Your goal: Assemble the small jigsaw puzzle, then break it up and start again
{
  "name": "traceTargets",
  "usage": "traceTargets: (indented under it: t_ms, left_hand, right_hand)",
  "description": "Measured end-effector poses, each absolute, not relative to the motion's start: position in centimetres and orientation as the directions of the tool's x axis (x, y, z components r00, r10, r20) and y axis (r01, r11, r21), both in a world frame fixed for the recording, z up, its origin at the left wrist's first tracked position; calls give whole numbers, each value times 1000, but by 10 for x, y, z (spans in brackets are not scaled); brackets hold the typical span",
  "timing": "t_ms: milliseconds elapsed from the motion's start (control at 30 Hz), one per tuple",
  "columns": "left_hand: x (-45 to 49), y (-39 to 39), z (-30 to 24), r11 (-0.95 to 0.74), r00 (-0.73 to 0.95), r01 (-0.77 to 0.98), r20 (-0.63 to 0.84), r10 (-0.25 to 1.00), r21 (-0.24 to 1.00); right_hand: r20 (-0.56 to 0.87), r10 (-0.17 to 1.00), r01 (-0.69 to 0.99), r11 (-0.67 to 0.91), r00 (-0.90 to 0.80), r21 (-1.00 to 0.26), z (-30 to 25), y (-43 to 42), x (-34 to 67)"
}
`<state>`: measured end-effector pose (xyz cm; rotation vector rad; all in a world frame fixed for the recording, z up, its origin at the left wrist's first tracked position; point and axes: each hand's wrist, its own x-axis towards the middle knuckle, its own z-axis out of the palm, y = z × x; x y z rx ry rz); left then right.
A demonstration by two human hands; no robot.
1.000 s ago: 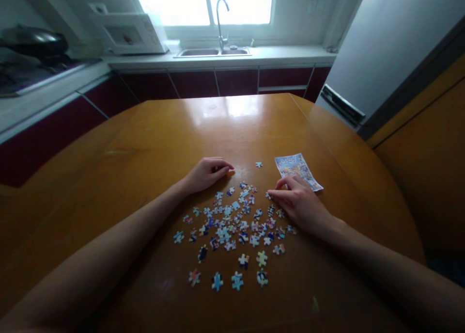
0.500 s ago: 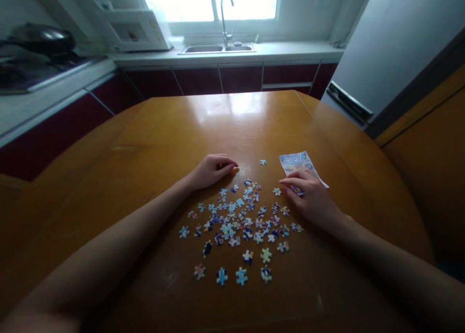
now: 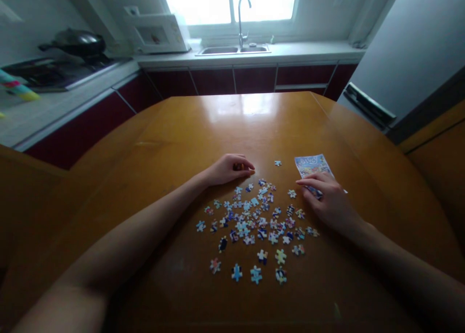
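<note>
My left hand [image 3: 230,169] rests on the table beyond the jigsaw pieces, fingers curled and thumb tip against the forefinger; no piece shows between them. My right hand [image 3: 325,197] lies over the near part of a printed picture sheet [image 3: 312,164], its fingers loosely stretched and the thumb apart. A loose puzzle piece [image 3: 292,193] lies just left of its fingertips. Between my forearms spreads a scatter of small jigsaw pieces [image 3: 242,228], mostly blue, white and purple. Several pieces, among them a blue one [image 3: 256,275], lie apart on the near side. A single piece [image 3: 278,163] lies beyond the scatter.
The wooden table [image 3: 232,129] has an angled far edge. Behind it is a counter with a sink [image 3: 218,50], a tap [image 3: 240,25] and a microwave [image 3: 156,34]. A dark pan [image 3: 78,43] sits on the stove at left; a fridge [image 3: 395,47] stands at right.
The view has swung left, so everything sits further right, and a colourful object shows at the left edge. My hands keep nearly the same places; the pieces appear unmoved.
</note>
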<state>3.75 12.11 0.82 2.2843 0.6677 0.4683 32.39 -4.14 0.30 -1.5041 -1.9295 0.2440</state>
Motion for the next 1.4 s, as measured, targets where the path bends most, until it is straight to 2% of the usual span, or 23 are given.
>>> traceTargets:
  t_ms: [200, 367, 533, 900, 1200, 1400]
  left_hand:
    - [37, 116, 28, -588, 871, 362, -38, 489, 723]
    - [35, 105, 42, -682, 874, 454, -140, 465, 574]
    - [37, 98, 44, -700, 854, 511, -204, 478, 500]
    - [38, 99, 33, -736, 861, 496, -149, 487, 461]
    - [36, 101, 31, -730, 871, 473, -138, 472, 492]
    - [37, 103, 30, -728, 871, 470, -130, 473, 499]
  right_hand:
    - [386, 915, 793, 321, -119, -518, 3, -40, 326]
    - [382, 916, 793, 321, -122, -518, 4, -39, 328]
    - [379, 916, 792, 326, -129, -517, 4, -39, 328]
    - [357, 927, 794, 302, -115, -528, 6, -41, 325]
    - [349, 931, 786, 296, -110, -543, 3, -42, 326]
    - [365, 915, 772, 357, -174, -527, 9, -51, 312]
